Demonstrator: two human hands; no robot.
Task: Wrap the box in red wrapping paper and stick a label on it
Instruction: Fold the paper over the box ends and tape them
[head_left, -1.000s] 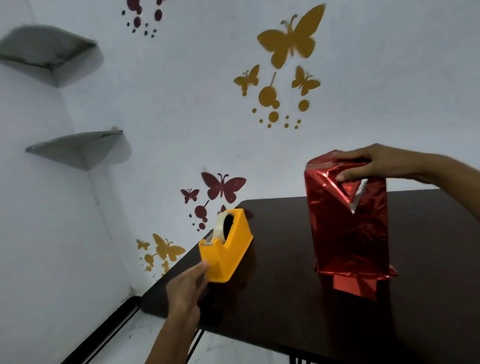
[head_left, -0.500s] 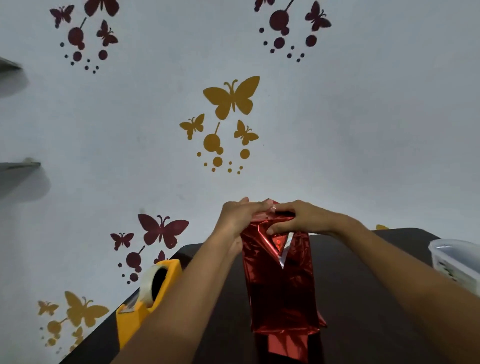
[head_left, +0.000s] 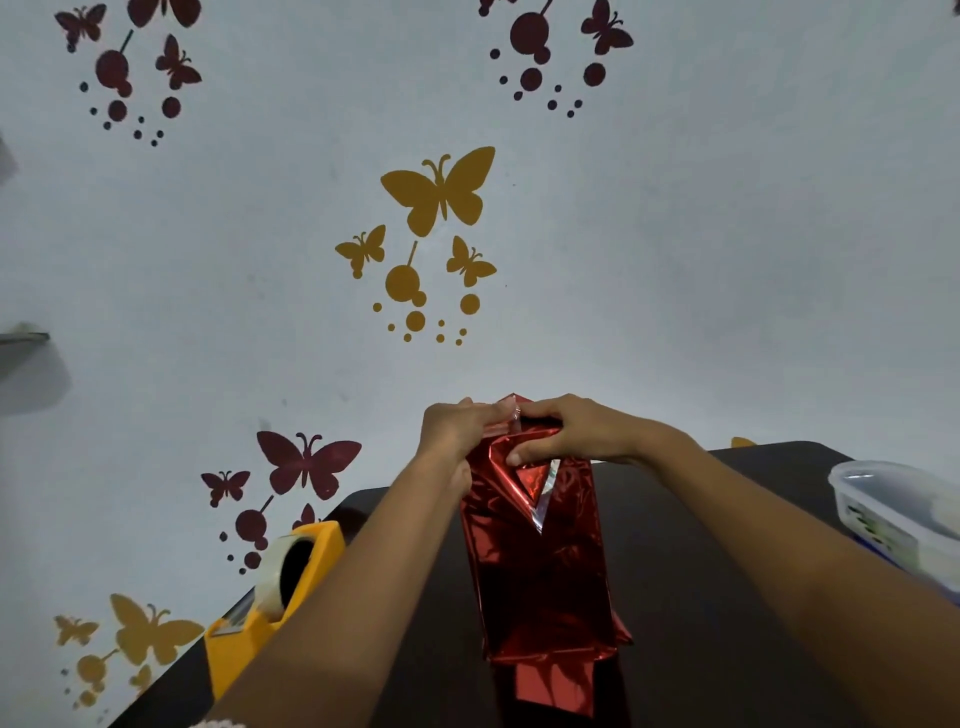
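Box (head_left: 535, 582), red-wrapped, stood upright on the counter (head_left: 701, 597), toward its far edge. From the dispenser (head_left: 291, 587) at the left edge, the left hand (head_left: 452, 431) had come pinching tape (head_left: 506, 418) onto the top fold, which the right hand (head_left: 576, 431) clamped; sealing looked under way, label pending.

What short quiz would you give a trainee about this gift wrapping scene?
1. True or false: the wrapped box lies flat on the table.
2. What stands on the table left of the box? A. a tape dispenser B. a pair of scissors C. a stapler
3. Fill in: the left hand and the right hand both hold the box at its ____ end.

Key: 1 false, it stands upright; 2 A; 3 top.
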